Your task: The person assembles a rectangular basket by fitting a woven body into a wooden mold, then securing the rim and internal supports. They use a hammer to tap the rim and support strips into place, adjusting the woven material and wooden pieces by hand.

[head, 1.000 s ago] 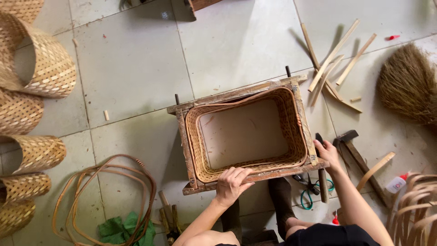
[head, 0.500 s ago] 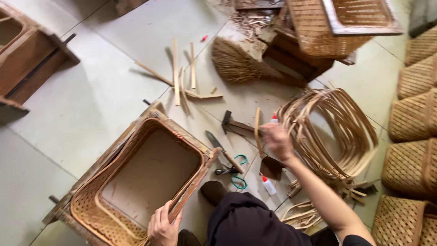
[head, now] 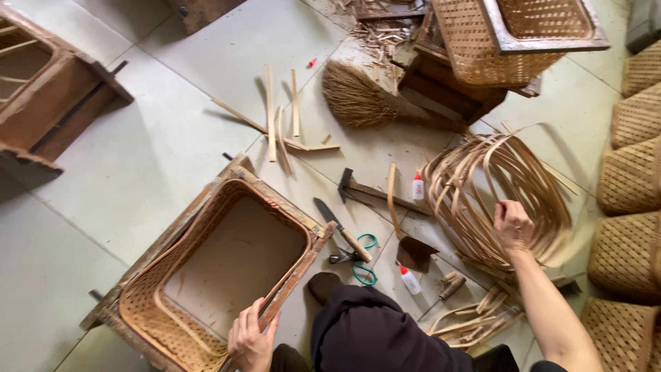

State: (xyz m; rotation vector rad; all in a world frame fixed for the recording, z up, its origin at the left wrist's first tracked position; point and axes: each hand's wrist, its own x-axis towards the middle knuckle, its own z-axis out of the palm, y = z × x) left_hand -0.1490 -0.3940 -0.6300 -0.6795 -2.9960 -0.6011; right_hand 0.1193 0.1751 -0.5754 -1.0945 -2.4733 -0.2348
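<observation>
A rectangular woven bamboo basket (head: 172,324) sits inside a wooden frame mould (head: 289,279) on the tiled floor in front of me. My left hand (head: 251,341) rests on the near rim of that basket and frame. My right hand (head: 513,224) reaches out to the right and closes on a bundle of curved bamboo hoops (head: 482,186) lying on the floor.
Between the basket and the hoops lie a knife (head: 341,229), a hammer (head: 368,189), scissors with green handles (head: 358,258), two small white glue bottles (head: 417,186) and loose bamboo strips (head: 275,114). A straw broom (head: 365,100), another framed basket (head: 513,34) and stacked woven baskets (head: 630,172) ring the area.
My view has swung to the right. My right hand left the frame's corner, passed over the tools and reached the bundle of hoops. My left hand stayed on the basket rim.
</observation>
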